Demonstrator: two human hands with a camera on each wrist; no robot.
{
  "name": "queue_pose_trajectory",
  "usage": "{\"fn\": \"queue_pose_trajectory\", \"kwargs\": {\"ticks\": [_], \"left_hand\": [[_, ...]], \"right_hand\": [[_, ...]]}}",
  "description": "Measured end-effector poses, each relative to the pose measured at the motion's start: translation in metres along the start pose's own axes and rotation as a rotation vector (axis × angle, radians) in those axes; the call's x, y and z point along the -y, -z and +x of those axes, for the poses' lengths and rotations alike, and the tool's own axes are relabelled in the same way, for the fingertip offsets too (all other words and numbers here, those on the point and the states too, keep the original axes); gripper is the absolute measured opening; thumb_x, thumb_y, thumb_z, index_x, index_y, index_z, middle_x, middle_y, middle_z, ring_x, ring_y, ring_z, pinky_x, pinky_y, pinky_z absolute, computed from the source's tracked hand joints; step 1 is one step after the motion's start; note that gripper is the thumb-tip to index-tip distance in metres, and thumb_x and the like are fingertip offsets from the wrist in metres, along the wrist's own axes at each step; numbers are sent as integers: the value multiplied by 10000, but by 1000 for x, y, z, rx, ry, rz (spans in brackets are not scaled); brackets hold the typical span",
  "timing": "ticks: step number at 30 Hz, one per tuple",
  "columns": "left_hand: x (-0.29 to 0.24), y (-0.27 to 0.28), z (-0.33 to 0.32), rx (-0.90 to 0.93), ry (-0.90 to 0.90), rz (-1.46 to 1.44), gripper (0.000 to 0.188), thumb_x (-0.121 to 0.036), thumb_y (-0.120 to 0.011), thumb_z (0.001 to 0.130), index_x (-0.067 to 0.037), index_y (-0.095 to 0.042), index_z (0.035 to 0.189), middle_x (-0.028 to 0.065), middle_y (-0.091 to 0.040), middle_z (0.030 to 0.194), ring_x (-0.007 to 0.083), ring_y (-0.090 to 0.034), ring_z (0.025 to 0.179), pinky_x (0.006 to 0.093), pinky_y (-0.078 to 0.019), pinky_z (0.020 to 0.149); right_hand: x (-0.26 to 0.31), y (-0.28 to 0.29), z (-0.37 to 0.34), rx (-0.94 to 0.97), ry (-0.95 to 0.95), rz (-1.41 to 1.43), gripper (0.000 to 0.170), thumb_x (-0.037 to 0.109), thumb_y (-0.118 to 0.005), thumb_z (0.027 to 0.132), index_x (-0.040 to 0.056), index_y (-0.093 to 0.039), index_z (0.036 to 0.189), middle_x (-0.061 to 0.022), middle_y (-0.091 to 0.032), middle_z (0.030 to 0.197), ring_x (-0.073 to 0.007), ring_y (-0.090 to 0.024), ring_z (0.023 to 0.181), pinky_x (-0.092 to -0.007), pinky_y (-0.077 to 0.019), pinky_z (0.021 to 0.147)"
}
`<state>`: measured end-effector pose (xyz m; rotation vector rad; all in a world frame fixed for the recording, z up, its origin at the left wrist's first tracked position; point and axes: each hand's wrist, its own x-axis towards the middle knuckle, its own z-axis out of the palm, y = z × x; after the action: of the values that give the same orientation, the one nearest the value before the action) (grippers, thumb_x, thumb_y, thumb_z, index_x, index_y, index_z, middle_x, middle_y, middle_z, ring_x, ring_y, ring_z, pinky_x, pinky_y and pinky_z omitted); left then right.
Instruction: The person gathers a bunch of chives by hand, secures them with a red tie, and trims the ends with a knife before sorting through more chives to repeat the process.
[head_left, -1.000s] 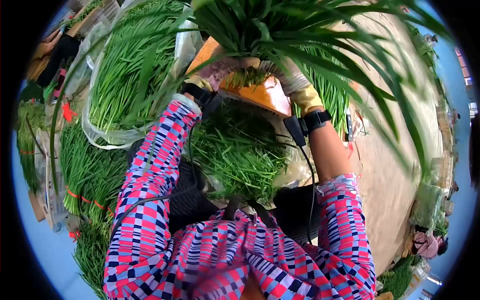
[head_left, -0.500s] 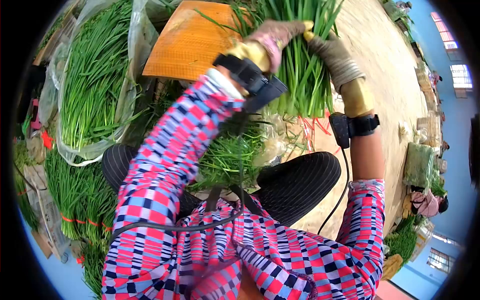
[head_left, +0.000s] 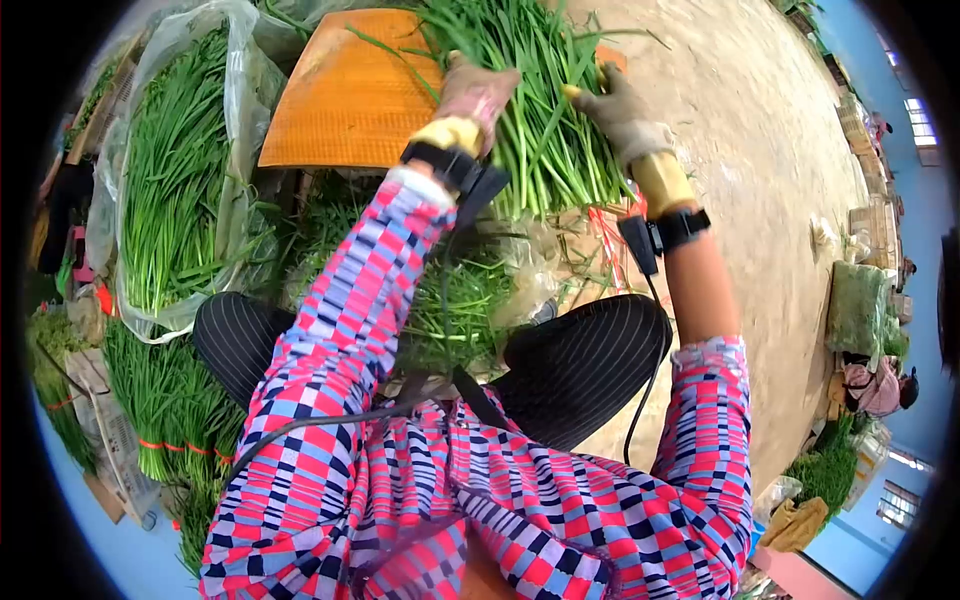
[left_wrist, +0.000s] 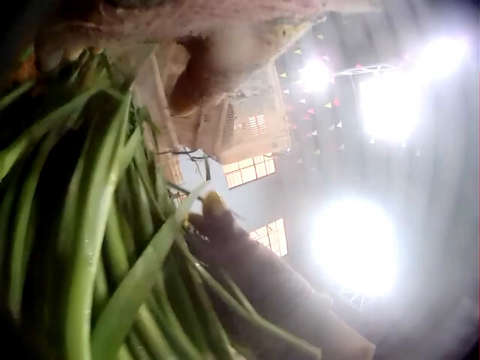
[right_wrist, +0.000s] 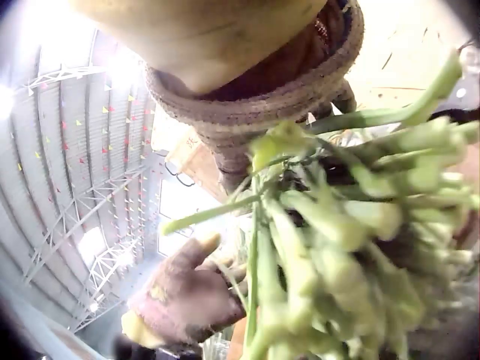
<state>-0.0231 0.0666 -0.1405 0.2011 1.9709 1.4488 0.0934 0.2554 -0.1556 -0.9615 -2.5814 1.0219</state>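
A loose bundle of garlic chives lies before me, leaves pointing away and pale cut ends towards me. My gloved left hand is against its left side; the right wrist view shows that hand with fingers extended beside the stalks. On the bundle's right side is my gloved right hand, thumb and fingers spread apart. In the left wrist view the right hand appears beyond the leaves. Part of the left fingers is hidden by leaves.
An orange board stands left of the bundle. Further left, a plastic-lined container holds more chives, with red-tied bunches nearer me. Loose trimmings lie between my knees. Red ties lie on the floor at right.
The raised bundle has come down in front of me, right of the orange board. My hands, close together at its middle half a second ago, have moved apart to its two sides.
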Motion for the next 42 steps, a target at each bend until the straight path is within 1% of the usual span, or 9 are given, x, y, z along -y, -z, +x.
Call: {"fn": "queue_pose_trajectory", "kwargs": {"ticks": [5, 12, 20, 22, 24, 29, 33, 38, 42], "left_hand": [[50, 0, -10, -154, 55, -163, 1139, -492, -757, 729, 64, -74, 1450, 306, -337, 1418, 326, -383, 1309, 412, -335, 1081], [52, -3, 25, 229, -93, -397, 489, -353, -657, 864, 24, -559, 1159, 171, -596, 1180, 218, -579, 1081, 339, -480, 912], [41, 95, -6, 322, -757, 694, 379, -219, -570, 930, -69, -541, 1277, 165, -590, 1201, 231, -580, 1061, 344, -454, 933], [2, 75, -31, 182, 69, 44, 557, -404, -632, 872, -4, -540, 1249, 185, -585, 1200, 250, -582, 1065, 349, -456, 919], [21, 80, -6, 348, 70, -70, 645, -502, -647, 833, 26, -566, 1194, 160, -616, 1145, 196, -586, 1037, 351, -458, 914], [44, 103, 34, 454, -411, 489, 464, -128, -442, 978, -61, -330, 1423, 113, -610, 1198, 174, -608, 1017, 318, -497, 909], [68, 108, 86, 455, -1083, 674, 700, 107, -438, 892, -118, -149, 1489, 130, -573, 1260, 190, -607, 1060, 331, -477, 978], [21, 93, 34, 806, 298, -584, 394, -323, -701, 835, -52, -644, 1115, 93, -695, 1015, 203, -680, 885, 367, -569, 809], [28, 90, 24, 814, 381, -650, 374, -345, -700, 833, -69, -654, 1080, 111, -700, 992, 226, -690, 843, 394, -572, 794]], "right_hand": [[-38, -14, -20, 93, -140, -17, 800, 477, -604, 877, 13, -280, 1443, -226, -476, 1351, -296, -438, 1265, -333, -363, 1030], [40, -66, -39, 129, -127, 89, 945, 575, -578, 834, -29, -192, 1451, -305, -468, 1318, -377, -464, 1248, -376, -373, 1022], [93, -55, -71, 348, -129, 154, 939, 435, -675, 822, 22, -144, 1477, -293, -402, 1386, -354, -422, 1287, -369, -347, 1062], [54, -53, -60, 211, -78, 273, 862, 286, -735, 802, 46, -230, 1458, -227, -418, 1398, -317, -461, 1253, -363, -361, 1051], [32, -36, -57, 23, -133, 234, 750, 350, -734, 790, 30, -379, 1368, -183, -525, 1277, -285, -516, 1172, -382, -429, 964], [33, -25, -45, 255, -592, 572, 693, 581, -632, 811, 38, -508, 1224, -108, -571, 1045, -238, -632, 800, -363, -539, 682], [48, -63, -4, 428, -198, 372, 781, 619, -430, 903, 44, -355, 1425, -141, -371, 1461, -218, -350, 1332, -264, -222, 1111], [112, -70, -45, 441, -340, 864, 635, 514, -530, 911, 18, -506, 1305, -97, -627, 1191, -180, -592, 1054, -275, -447, 933], [78, -102, -24, 499, -380, 1145, 549, 408, -665, 856, 28, -548, 1235, -110, -647, 1129, -227, -643, 930, -321, -528, 818]]}}
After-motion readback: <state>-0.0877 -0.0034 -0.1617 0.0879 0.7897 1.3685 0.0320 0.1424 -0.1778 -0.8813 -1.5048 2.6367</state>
